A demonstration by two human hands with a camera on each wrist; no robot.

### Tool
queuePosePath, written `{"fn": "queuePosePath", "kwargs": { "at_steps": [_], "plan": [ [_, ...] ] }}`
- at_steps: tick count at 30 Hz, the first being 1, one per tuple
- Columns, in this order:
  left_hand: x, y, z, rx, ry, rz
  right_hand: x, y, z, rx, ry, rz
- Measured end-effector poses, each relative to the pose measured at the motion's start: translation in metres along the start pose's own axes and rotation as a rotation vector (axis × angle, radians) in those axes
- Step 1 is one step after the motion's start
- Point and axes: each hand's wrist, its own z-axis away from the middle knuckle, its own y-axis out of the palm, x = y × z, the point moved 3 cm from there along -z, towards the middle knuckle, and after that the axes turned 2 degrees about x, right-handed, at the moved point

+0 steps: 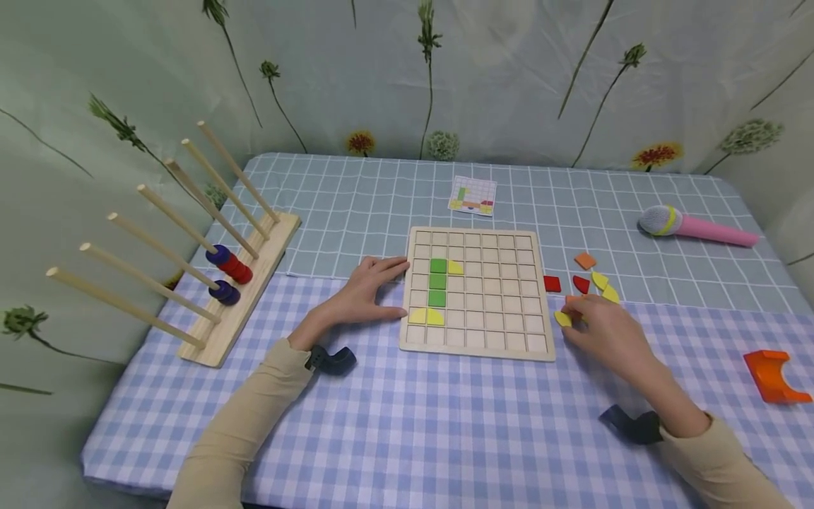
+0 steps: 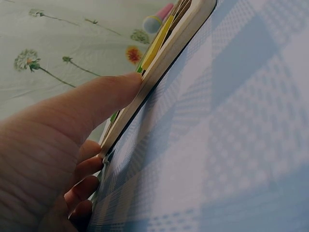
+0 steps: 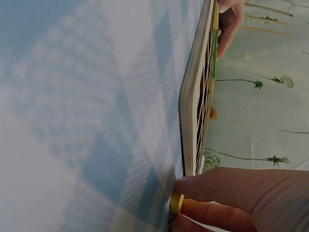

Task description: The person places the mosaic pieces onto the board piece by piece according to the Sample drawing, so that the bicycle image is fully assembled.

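Observation:
A wooden grid board [image 1: 502, 304] lies flat on the table, with three green squares [image 1: 437, 281] in a column and yellow quarter-round pieces [image 1: 455, 267] in its cells. My left hand [image 1: 365, 293] rests along the board's left edge, thumb and fingers spread; its thumb tip [image 2: 130, 84] touches the rim in the left wrist view. Right of the board, my right hand [image 1: 604, 329] pinches a yellow piece [image 3: 176, 202] between thumb and finger, low over the cloth. Around that hand lie a red square [image 1: 552, 283], a red quarter-round piece [image 1: 581, 284], an orange square [image 1: 585, 261] and more yellow pieces [image 1: 600, 281].
A small printed pattern card [image 1: 473, 196] lies behind the board. On the left stands a wooden peg rack [image 1: 254, 272] with blue and red rings. A pink toy microphone [image 1: 706, 227] is at the back right, and an orange curved piece [image 1: 769, 378] sits near the right edge.

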Motion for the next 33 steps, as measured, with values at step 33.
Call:
{"fn": "queuePosePath", "kwargs": {
  "at_steps": [33],
  "plan": [
    [-0.003, -0.001, -0.001, -0.011, 0.004, -0.008, 0.06, 0.0, -0.005, -0.049, -0.162, -0.005]
  ]
}}
